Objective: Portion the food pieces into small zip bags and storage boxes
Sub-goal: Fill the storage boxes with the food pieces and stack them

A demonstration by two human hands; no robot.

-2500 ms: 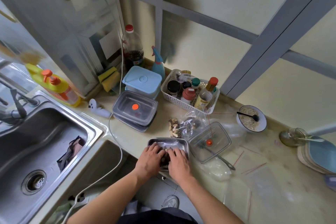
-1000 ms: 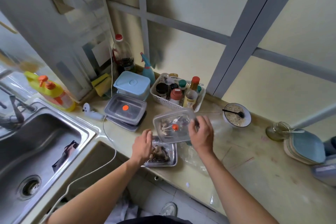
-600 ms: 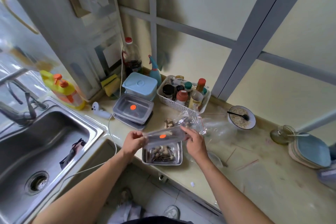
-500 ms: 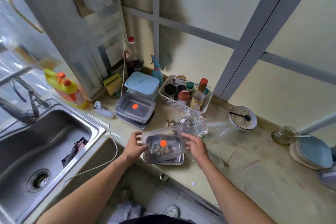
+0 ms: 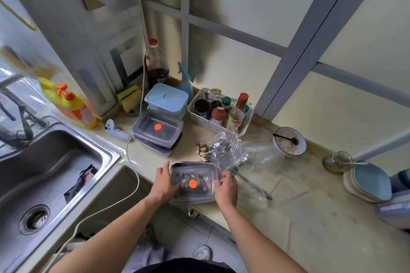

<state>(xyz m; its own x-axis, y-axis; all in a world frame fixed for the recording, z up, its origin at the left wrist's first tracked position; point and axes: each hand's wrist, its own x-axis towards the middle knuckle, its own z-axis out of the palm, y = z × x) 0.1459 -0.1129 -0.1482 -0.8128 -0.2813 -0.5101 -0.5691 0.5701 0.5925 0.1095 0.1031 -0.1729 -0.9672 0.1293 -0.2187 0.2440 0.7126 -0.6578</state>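
Clear plastic lid (image 5: 193,180) with an orange dot sits on the metal box (image 5: 192,199); your left hand (image 5: 165,183) and right hand (image 5: 225,188) pinch its sides.

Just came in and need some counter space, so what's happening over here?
A person is fitting a clear plastic lid with an orange dot onto a rectangular steel storage box filled with dark food pieces, at the counter's front edge. The left hand and right hand hold the lid's two short sides. Behind it lies a clear zip bag with more pieces, and two lidded boxes stand stacked near the sink.
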